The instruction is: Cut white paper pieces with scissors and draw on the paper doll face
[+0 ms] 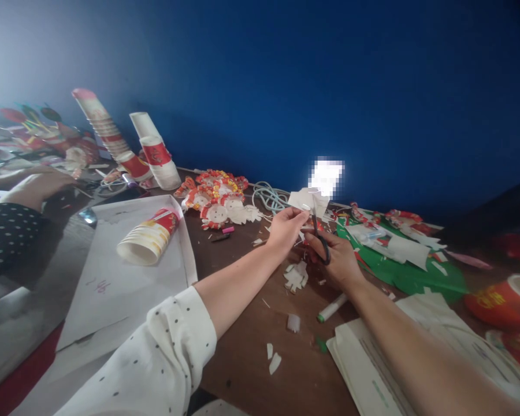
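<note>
My left hand (pixel 286 230) pinches a small piece of white paper (pixel 302 200) between thumb and fingers. In my right hand (pixel 337 257) is a pair of scissors (pixel 323 242) with dark handles, its blades pointing up against the paper. Whether the blades are apart or closed I cannot tell. Below my hands a cut white paper shape (pixel 295 276) with notched edges lies on the brown table (pixel 242 346). Several red, yellow and white cut-cup pieces (pixel 216 193) are heaped left of my left hand.
A white box lid (pixel 99 300) holds nested paper cups (pixel 149 240) on the left. Behind it stand tilted cup stacks (pixel 158 159). Another person's hand (pixel 39 188) is at far left. Green sheets (pixel 381 260), a marker (pixel 331 308) and a booklet (pixel 364 370) lie right.
</note>
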Demonstrator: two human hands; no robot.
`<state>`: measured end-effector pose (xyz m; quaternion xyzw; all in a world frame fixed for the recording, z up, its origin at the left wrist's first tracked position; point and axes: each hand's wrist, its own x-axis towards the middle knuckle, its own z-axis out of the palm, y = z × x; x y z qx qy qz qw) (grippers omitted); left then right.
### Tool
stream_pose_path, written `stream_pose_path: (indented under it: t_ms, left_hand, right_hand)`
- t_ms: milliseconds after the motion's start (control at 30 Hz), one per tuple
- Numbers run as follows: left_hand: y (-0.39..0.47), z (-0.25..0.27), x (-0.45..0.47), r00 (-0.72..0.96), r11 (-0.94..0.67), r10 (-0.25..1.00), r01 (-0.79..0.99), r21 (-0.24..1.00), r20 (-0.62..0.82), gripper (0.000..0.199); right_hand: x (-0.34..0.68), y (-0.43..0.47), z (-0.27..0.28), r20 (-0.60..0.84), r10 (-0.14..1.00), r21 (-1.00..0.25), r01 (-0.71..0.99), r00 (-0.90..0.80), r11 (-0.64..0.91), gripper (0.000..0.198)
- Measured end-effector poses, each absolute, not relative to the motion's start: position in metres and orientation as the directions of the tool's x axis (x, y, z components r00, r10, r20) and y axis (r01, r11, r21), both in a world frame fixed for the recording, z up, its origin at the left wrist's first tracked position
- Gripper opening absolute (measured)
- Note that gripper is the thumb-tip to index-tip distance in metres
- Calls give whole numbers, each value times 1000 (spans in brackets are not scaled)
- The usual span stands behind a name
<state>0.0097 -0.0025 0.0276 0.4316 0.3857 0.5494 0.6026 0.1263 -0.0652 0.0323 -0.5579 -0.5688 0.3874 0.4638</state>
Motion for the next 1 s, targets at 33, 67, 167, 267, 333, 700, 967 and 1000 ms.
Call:
stream_pose_path:
  t_ms: [33, 67, 167, 267, 333, 700, 967, 1000]
  left_hand:
    - [-3, 28, 10, 100, 25, 995, -324, 946, 7, 21]
    - [-3, 28, 9, 100, 24, 995, -316, 948, 8, 21]
    - [-2, 29, 8, 96, 8, 995, -272, 962, 18, 21]
    - [-1, 29, 7, 98, 3, 995, -191, 982, 16, 20]
    - [0, 30, 6, 108, 8, 994, -148, 989, 8, 20]
    - [-1, 35, 3, 156, 5, 988, -139, 990, 17, 21]
    - [5, 31, 0, 186, -16, 982, -154, 988, 45, 21]
    - [6, 31, 0, 190, -15, 981, -160, 987, 46, 21]
  right_hand:
    - [127, -65, 32, 95, 994, -959, 273, 48, 79, 40]
    - [127, -64, 31, 94, 995, -959, 272, 43, 79, 39]
    - [127, -64, 30, 80, 996, -962, 266, 38, 68, 39]
    - [127, -63, 29, 46, 997, -973, 227, 56, 32, 38]
    - [127, -64, 29, 31, 997, -982, 187, 71, 17, 41]
    - [132, -62, 27, 43, 998, -986, 162, 53, 34, 50]
    - [130, -65, 39, 77, 995, -958, 282, 64, 56, 40]
    - [129, -66, 40, 77, 995, -957, 285, 67, 55, 39]
